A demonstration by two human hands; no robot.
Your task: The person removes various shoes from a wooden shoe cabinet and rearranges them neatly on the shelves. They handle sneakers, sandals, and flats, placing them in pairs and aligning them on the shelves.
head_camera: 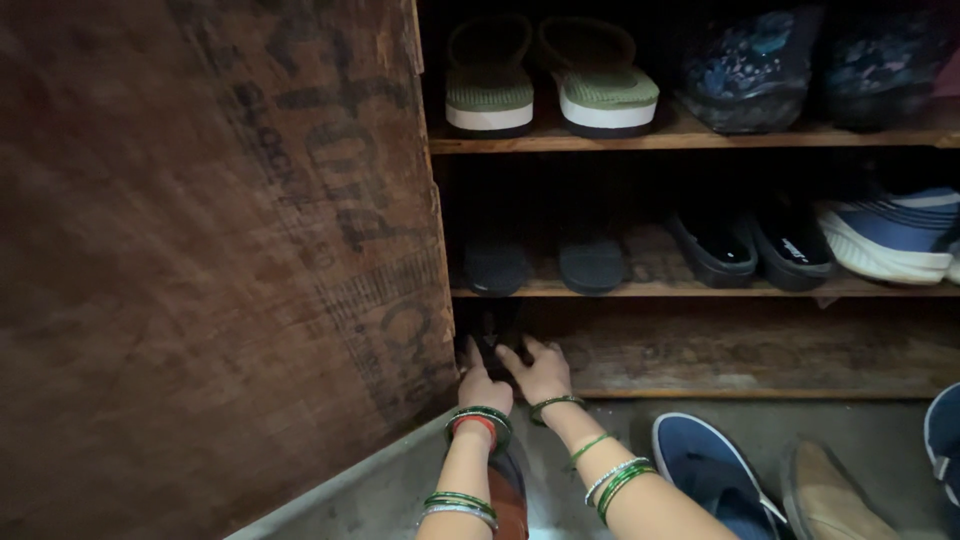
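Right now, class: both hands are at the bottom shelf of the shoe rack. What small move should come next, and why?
Probably push the dark shoe further in: the left hand and right hand both touch it at the bottom shelf's left end.

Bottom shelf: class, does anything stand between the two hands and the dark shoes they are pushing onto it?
Nothing visible does. The left hand and right hand already rest on the dark shoes at the bottom shelf's left end, beside the open wooden door. The shelf looks bare to the right.

Top wooden shelf (690, 138): green-and-white sandals (550, 95), dark patterned shoes (745, 70); middle shelf (700, 288): black slippers (545, 265), blue sneaker (890, 235). Floor (860, 440): blue shoe (705, 465), tan shoe (830, 495).
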